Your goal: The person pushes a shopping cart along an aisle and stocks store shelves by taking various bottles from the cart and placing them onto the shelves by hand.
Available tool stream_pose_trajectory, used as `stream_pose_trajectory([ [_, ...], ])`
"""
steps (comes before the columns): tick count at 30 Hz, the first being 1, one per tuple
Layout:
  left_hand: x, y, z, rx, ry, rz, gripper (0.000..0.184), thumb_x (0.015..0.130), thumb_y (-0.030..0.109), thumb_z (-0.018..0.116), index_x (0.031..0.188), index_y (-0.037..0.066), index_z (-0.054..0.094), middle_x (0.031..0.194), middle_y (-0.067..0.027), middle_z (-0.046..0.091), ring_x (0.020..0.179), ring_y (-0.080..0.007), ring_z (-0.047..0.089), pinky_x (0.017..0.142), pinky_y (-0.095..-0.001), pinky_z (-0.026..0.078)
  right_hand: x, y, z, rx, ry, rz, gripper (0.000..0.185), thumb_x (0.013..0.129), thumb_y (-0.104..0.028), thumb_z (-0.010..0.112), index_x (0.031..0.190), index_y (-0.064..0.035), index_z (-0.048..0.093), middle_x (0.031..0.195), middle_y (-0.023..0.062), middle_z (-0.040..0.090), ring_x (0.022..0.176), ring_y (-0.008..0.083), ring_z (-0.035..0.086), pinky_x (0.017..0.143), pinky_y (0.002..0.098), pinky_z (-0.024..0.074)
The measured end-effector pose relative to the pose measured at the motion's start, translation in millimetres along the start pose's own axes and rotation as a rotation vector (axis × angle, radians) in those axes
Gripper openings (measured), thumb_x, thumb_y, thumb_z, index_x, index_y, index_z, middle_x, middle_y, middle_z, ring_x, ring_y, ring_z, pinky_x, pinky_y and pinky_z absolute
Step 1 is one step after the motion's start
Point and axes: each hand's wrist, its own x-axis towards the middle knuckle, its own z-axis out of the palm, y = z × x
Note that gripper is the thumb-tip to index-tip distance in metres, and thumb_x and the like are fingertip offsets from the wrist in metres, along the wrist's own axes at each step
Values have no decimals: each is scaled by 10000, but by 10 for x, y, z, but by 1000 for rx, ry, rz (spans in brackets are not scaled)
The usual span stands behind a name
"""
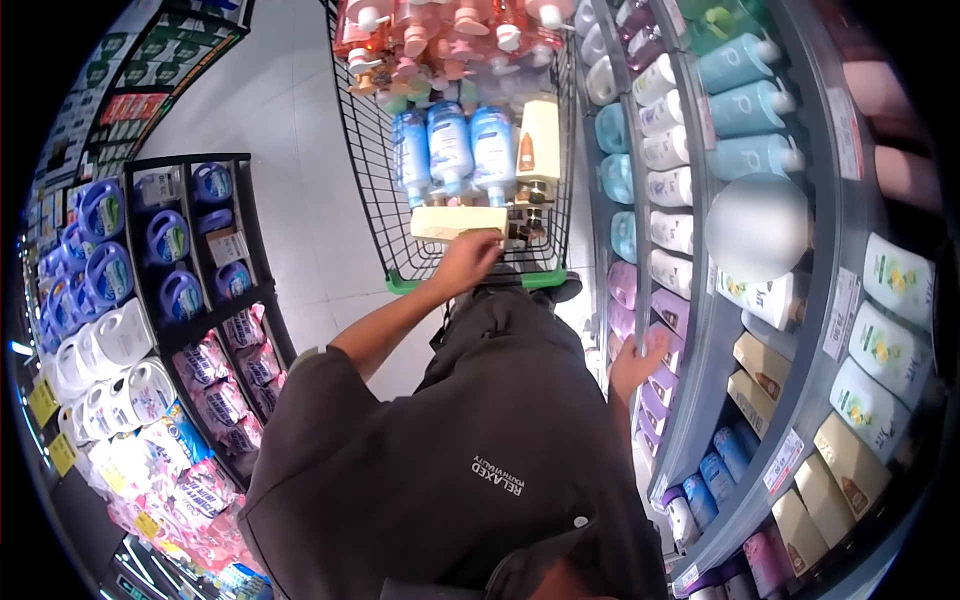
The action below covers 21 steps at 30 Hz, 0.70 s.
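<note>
The hands are apart. Right of centre, the right hand, loosely open, is near purple bottles on the shelf. Mid-frame, the left hand overlaps a cream bottle in the cart; its grip I cannot tell. Beyond, upper centre: blue bottles.

Upper centre, on my remote feed: one cart; in it I count three blue bottles, two cream packs, pink pump bottles too crowded to tally. Upper right: three teal pump bottles. Far right: three white packs. Centre: one left hand, one right hand.
</note>
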Motion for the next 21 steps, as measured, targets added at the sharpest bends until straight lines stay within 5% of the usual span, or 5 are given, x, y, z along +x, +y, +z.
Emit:
stream_pose_trajectory([
  [4, -138, -562, -524, 194, 57, -289, 250, 922, 135, 640, 1139, 29, 704, 916, -178, 745, 828, -318, 730, 766, -410, 575, -406, 381, 154, -90, -221, 272, 738, 888, -71, 684, 1532, -20, 328, 1440, 222, 485, 1186, 282, 573, 930, 388, 517],
  [8, 236, -863, -316, 218, -69, -302, 324, 897, 161, 680, 1190, 21, 688, 1000, -197, 747, 914, -317, 740, 839, -419, 583, -478, 543, 200, -132, -332, 335, 714, 889, -83, 695, 1519, -21, 367, 1427, 227, 506, 1187, 273, 585, 933, 383, 518],
  [13, 537, -488, -138, 602, -292, -54, 631, 736, 113, 754, 1337, 79, 564, 1222, -148, 609, 1184, -353, 582, 958, -453, 513, -271, 686, 77, -187, -390, 278, 604, 924, -117, 690, 1465, -4, 448, 1334, 200, 581, 1020, 257, 659, 857, 346, 536],
  [16, 436, -797, -94, 691, -121, -57, 662, 769, 94, 722, 1386, 75, 482, 1257, -152, 567, 1227, -347, 528, 996, -456, 461, -222, 441, 67, -188, -337, 376, 555, 951, -188, 691, 1429, -6, 477, 1225, 152, 651, 906, 200, 663, 773, 315, 540],
  [21, 418, -1208, -189, 865, -107, 278, 836, 708, 70, 762, 1457, 55, 391, 1206, -151, 556, 1164, -334, 543, 1043, -482, 407, -346, 454, 47, -159, -428, 400, 531, 946, -196, 699, 1406, -24, 496, 1184, 145, 665, 898, 173, 651, 785, 295, 520],
])
